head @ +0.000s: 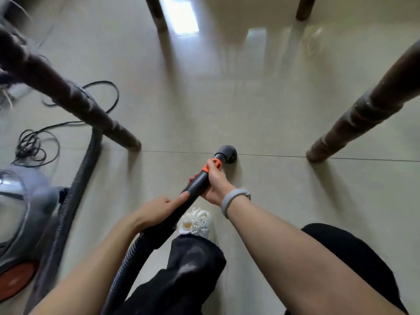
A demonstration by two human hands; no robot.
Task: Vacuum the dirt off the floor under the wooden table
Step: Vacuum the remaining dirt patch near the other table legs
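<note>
Tiles of a glossy pale floor (261, 98) are carrying everything in sight, and 4 dark wooden table legs are standing on them: 1 thick leg (106, 123) at the left, 1 (354, 123) at the right, and 2 thinner ones (156, 14) (304, 7) toward the far edge. Both hands are gripping the vacuum wand (195, 185), a dark grey tube with an orange collar. The right hand (216, 185) is wrapping its fingers round the tube just behind the collar, thumb lying up against the orange part, and a grey wristband (231, 198) is sitting on that wrist. The left hand (159, 210) is holding the tube lower down, nearer the body, with its forefinger stretching along the tube and the other fingers curling under it. The round grey nozzle (226, 153) is resting on or just above the floor, on a thin grout line running between the 2 near legs; contact is too blurred to tell. No dirt is showing clearly on the tiles. A ribbed grey hose (75, 183) is running from the wand's rear end round past the left leg. The grey canister (20, 214), with an orange wheel, is sitting at the floor's left edge, and a black cord (34, 146) is lying coiled beyond it. A white beaded shoe (195, 221) is standing under the wand.
</note>
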